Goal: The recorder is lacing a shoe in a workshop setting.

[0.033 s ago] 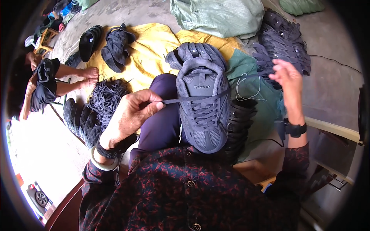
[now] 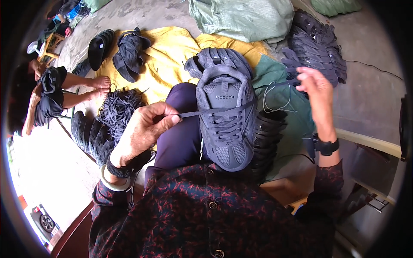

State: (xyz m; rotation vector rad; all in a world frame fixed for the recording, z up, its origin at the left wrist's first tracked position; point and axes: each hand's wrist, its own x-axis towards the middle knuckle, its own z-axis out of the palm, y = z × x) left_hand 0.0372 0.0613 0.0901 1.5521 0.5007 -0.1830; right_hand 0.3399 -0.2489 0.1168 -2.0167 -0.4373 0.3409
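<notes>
A dark grey sneaker rests upright by my lap, toe toward me, its laces threaded in crossing rows. To its left, my left hand pinches one flat grey shoelace between thumb and fingers. That lace runs taut across the tongue. On the right, my right hand is raised with its fingers closed on a stretch of lace coming from the shoe's far right side. A thin pale loop of thread or wire hangs below this lace.
A tangled heap of dark laces lies left of my knee. Stacked dark shoe uppers sit at the far right, others behind the sneaker. A yellow cloth covers the floor. Another person's bare feet are at left.
My right hand has moved slightly left, toward the shoe, and the lace on that side has come in with it. My left hand has shifted barely leftward.
</notes>
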